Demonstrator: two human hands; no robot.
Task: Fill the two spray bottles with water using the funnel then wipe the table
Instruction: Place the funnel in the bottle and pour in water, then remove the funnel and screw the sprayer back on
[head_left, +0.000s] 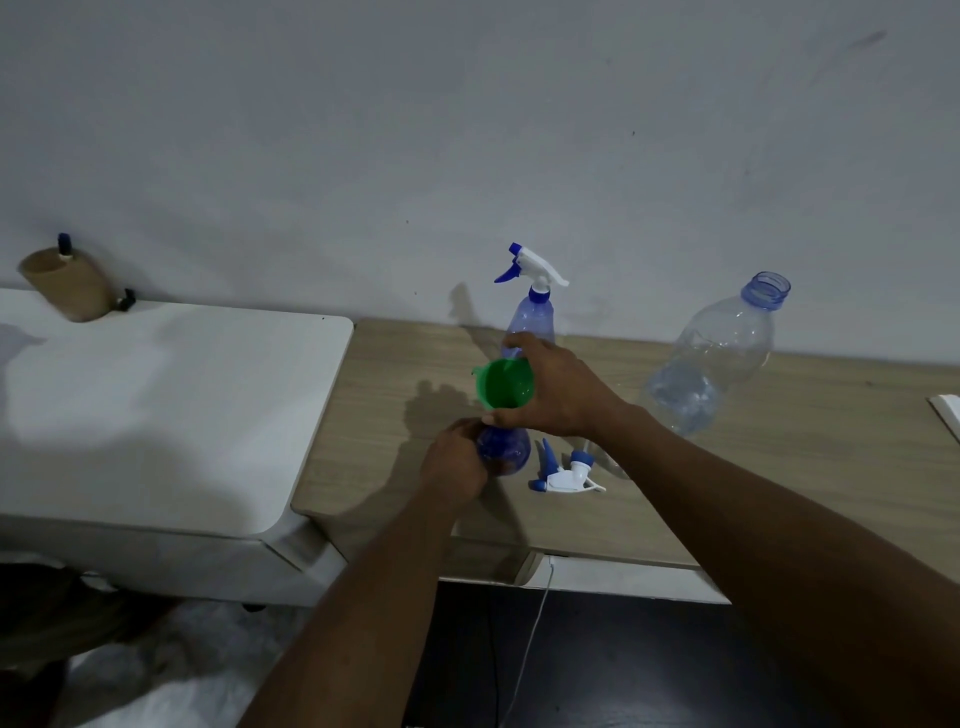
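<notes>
A green funnel (505, 385) sits in the neck of a blue spray bottle (506, 453) standing on the wooden table (779, 457). My right hand (558, 392) grips the funnel's rim from the right. My left hand (457, 462) wraps the bottle's body from the left. Its removed white-and-blue spray head (566, 470) lies on the table just right of the bottle. A second spray bottle (532, 317) with its trigger head on stands behind, near the wall. A large clear water bottle (711, 358), uncapped, with a little water at its bottom, stands to the right.
A white cabinet top (166, 405) adjoins the table on the left, carrying a brown roll (70, 286) at the back. A white object (948, 415) pokes in at the table's right edge. A thin white cable (530, 644) hangs below the front edge.
</notes>
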